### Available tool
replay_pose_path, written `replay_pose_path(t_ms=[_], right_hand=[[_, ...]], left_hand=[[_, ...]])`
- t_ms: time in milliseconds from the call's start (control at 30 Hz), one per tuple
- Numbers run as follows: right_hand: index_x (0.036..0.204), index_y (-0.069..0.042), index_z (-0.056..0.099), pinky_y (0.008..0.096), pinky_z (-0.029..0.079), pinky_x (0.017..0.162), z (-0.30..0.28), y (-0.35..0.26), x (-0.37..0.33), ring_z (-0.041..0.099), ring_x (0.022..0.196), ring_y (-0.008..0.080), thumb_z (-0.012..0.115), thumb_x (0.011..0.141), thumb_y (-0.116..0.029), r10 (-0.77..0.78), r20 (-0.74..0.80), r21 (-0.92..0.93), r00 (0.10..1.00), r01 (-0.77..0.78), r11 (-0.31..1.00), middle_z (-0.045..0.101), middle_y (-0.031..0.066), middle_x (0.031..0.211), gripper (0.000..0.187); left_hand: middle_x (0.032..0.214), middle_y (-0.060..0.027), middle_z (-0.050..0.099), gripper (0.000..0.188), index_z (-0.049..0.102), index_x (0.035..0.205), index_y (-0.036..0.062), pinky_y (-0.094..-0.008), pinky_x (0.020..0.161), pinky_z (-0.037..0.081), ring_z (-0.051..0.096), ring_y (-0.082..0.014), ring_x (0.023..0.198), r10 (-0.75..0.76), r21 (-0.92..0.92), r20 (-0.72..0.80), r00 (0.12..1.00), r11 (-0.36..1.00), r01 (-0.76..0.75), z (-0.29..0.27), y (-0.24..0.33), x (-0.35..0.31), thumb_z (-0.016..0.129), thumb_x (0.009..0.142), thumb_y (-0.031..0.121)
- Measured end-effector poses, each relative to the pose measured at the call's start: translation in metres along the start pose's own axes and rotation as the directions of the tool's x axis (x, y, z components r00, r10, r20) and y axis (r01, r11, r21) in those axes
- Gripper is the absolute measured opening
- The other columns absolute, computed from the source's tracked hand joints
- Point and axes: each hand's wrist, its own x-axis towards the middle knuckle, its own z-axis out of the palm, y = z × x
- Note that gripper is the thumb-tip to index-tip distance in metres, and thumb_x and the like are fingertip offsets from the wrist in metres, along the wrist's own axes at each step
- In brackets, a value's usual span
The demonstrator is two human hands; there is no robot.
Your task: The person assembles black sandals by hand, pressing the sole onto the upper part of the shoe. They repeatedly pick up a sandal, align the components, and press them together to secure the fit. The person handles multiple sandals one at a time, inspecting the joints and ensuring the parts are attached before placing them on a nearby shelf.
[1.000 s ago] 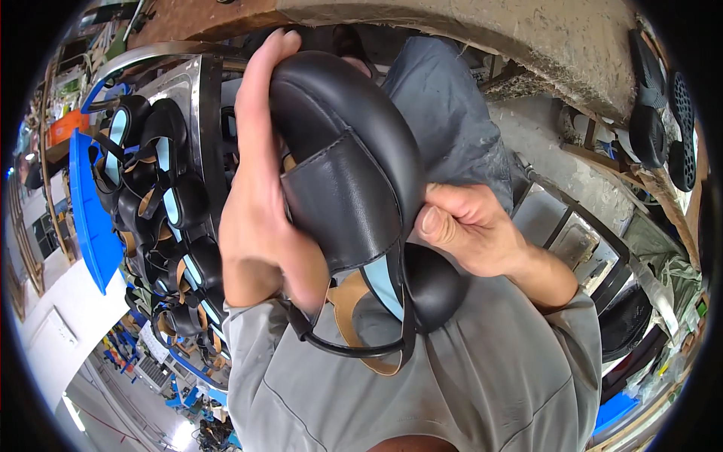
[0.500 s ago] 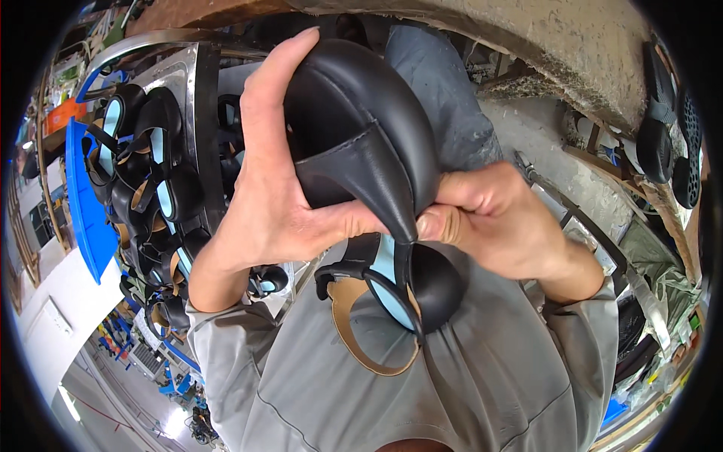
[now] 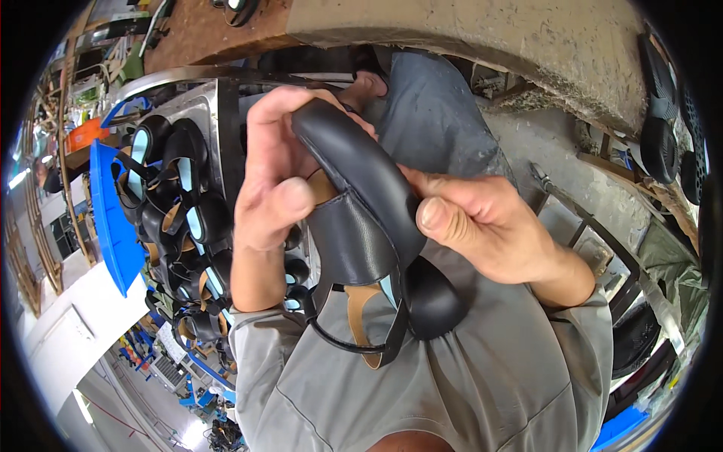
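A black leather sandal (image 3: 358,241) with a thick rounded sole is held up in front of my chest. Its toe points away from me, and tan lining and a bit of light-blue insole show inside the straps. The fingers of my left hand (image 3: 260,181) curl round the toe end, the thumb lying near the wide front strap. On the other side, my right hand (image 3: 493,226) has its thumb and forefinger at the edge of the sole; their exact contact is partly hidden. The rounded black heel and the ankle strap hang toward my shirt.
To the left, a metal-framed rack (image 3: 226,135) holds several similar black sandals (image 3: 199,215) beside a blue plastic panel (image 3: 113,218). A worn workbench (image 3: 467,38) runs across the far side. More dark footwear (image 3: 659,113) hangs at far right. Another person's foot (image 3: 365,87) shows below the bench.
The sandal has rolled in my hands, so its front strap faces upward more. My left thumb has come away from the strap's edge, and those fingers now curl over the toe.
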Motion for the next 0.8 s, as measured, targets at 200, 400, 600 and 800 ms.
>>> replay_pose_path(t_ms=[200,400,600,800], right_hand=[[0.129,0.009,0.046,0.0219,0.043,0.065,0.004,-0.012,0.001,0.047,0.071,0.0066,0.048,0.097,-0.039,-0.007,0.008,0.049,1.0,0.007,0.999,0.054,0.0052,0.074,0.057],[0.126,0.006,0.05,0.0256,0.044,0.059,-0.002,-0.031,0.003,0.052,0.065,0.0085,0.051,0.096,-0.038,0.094,0.065,-0.105,0.994,-0.086,0.991,0.057,0.0092,0.068,0.054],[0.12,0.003,0.056,0.0276,0.046,0.055,0.004,-0.015,0.0,0.058,0.061,0.0152,0.059,0.092,-0.025,-0.222,-0.065,-0.175,0.973,0.208,0.962,0.06,0.0116,0.07,0.039],[0.113,0.001,0.059,0.0318,0.049,0.054,-0.001,-0.031,-0.001,0.064,0.062,0.0246,0.068,0.08,-0.009,-0.332,-0.069,-0.441,0.941,0.27,0.856,0.064,0.0128,0.075,0.036]], left_hand=[[0.108,-0.0197,0.048,0.084,0.031,0.135,0.0003,-0.0468,0.083,0.051,0.057,-0.0325,0.093,-0.086,0.089,0.057,0.995,0.993,0.081,-0.01,0.008,0.003,0.076,0.072,0.032],[0.104,-0.0198,0.052,0.086,0.034,0.132,-0.0016,-0.0368,0.075,0.051,0.06,-0.0288,0.085,-0.029,0.31,0.276,0.961,0.949,-0.061,-0.021,0.022,0.011,0.081,0.069,0.033],[0.127,-0.021,0.04,0.051,0.041,0.116,0.0066,-0.0509,0.094,0.046,0.049,-0.0416,0.116,0.229,0.27,-0.178,0.957,0.947,-0.177,0.028,0.023,-0.009,0.072,0.077,0.022],[0.139,-0.0239,0.023,0.025,0.063,0.075,0.0014,-0.0454,0.101,0.035,0.039,-0.0402,0.125,0.052,0.652,0.189,0.981,0.74,-0.165,0.031,0.048,-0.021,0.078,0.074,0.021]])
